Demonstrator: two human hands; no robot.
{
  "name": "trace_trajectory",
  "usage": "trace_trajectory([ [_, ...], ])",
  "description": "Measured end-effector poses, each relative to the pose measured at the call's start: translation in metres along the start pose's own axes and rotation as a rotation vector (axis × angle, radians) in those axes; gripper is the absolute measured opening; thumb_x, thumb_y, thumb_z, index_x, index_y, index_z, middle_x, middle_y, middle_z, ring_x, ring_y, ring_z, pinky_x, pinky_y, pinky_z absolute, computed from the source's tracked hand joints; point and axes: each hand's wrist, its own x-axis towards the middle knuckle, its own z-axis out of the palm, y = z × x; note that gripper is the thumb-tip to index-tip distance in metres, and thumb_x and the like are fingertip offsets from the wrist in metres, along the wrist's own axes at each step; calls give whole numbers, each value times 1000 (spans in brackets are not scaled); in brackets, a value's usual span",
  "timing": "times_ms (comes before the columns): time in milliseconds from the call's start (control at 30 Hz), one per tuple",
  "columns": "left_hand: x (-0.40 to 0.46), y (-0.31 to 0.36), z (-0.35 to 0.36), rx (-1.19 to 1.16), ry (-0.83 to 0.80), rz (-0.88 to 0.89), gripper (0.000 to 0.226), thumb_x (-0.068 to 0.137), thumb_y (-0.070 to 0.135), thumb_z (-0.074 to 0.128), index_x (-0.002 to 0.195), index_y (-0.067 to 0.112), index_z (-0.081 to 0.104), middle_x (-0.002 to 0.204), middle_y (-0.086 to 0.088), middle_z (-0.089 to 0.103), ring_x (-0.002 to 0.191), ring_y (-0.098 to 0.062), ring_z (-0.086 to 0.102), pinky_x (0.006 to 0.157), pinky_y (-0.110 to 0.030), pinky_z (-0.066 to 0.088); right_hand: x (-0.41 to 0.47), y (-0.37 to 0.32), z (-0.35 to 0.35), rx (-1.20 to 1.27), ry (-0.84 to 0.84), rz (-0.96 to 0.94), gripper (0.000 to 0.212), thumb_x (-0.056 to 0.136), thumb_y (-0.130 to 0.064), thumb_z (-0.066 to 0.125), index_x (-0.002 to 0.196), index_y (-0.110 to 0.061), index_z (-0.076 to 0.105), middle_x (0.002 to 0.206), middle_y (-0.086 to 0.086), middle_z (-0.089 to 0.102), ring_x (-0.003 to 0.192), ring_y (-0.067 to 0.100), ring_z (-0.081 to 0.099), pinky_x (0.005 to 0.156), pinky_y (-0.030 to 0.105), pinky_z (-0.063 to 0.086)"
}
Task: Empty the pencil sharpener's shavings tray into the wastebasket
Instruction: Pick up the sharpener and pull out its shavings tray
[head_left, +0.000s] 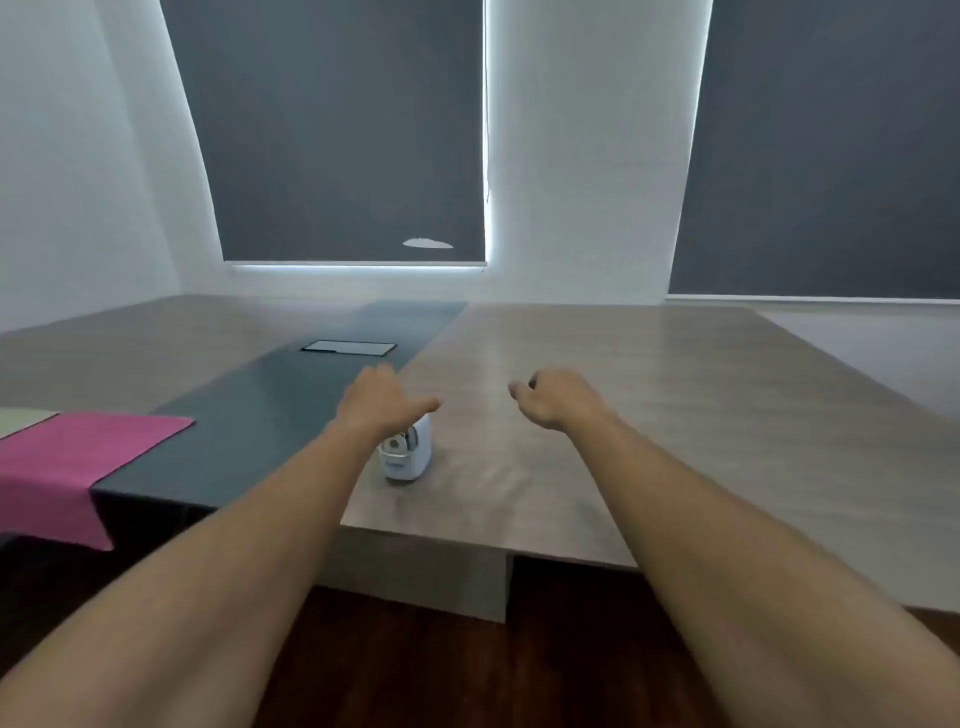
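Observation:
A small white pencil sharpener (408, 457) stands upright on the grey wooden table (623, 405), near its front edge. My left hand (382, 402) hovers just above and behind the sharpener, palm down, fingers spread, holding nothing. My right hand (556, 397) floats over the table to the right of the sharpener, fingers loosely curled, with nothing in it. The sharpener's top is partly hidden by my left hand. No wastebasket is in view.
A dark strip (270, 415) with a rectangular hatch (349, 347) runs down the table. A pink sheet (78, 462) hangs over the left front edge. Dark wooden floor (467, 675) lies below. Two windows with grey blinds fill the far wall.

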Motion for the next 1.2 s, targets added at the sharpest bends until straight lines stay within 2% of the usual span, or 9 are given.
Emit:
trace_trajectory([
  [133,-5,-24,23,-95,-26,-171,97,66,61,75,136,2,44,139,-16,50,127,-33,49,96,-38,43,2,-19,37,9,-85,0,56,90,-52,37,114,-11,65,120,13,65,112,33,58,95,44,48],
  [333,1,-35,50,-202,37,-234,90,58,48,87,127,4,49,129,-15,57,119,-33,55,92,-38,47,15,-25,63,43,-113,-26,55,90,-51,33,115,-15,66,122,11,65,114,31,57,96,44,48],
  [500,10,-44,50,-356,54,-307,66,63,35,85,115,5,59,113,-10,63,109,-31,60,87,-35,50,22,-26,70,204,-136,-50,47,94,-48,37,76,-13,63,91,10,67,95,30,60,78,34,48],
  [567,14,-51,47,-587,-9,-361,52,64,31,85,103,7,62,108,-9,65,101,-29,65,86,-39,57,22,-28,71,283,-186,-31,49,93,-48,40,67,-11,55,79,7,62,85,28,58,71,33,45],
  [633,13,-56,42,-811,-97,-382,45,66,28,84,101,6,64,106,-11,69,93,-26,69,77,-41,61,21,-31,71,383,-300,18,53,91,-55,41,87,-9,67,90,5,70,87,25,60,74,34,50],
  [733,7,-58,38,-946,-167,-345,31,75,25,76,98,6,66,99,-12,71,85,-25,69,68,-36,58,13,-36,67,547,-495,109,67,86,-66,41,114,-10,64,105,6,73,89,24,63,74,36,55],
  [900,-1,-56,33,-1044,-207,-317,20,80,22,71,94,10,64,93,-12,69,83,-28,66,71,-38,56,4,-37,67,797,-618,152,73,77,-72,52,114,-10,64,112,9,73,92,26,68,82,42,59],
  [1100,-3,-54,32,-1059,-262,-268,20,82,22,69,97,10,65,93,-11,70,83,-27,67,76,-40,55,0,-36,72,955,-655,110,52,80,-54,68,108,-11,66,102,6,69,89,24,66,81,40,58],
  [1200,-3,-52,31,-1066,-263,-253,17,83,20,68,96,10,65,91,-11,70,81,-26,67,76,-40,55,2,-33,73,992,-654,78,54,81,-48,69,115,-6,66,99,6,67,89,23,66,83,40,57],
])
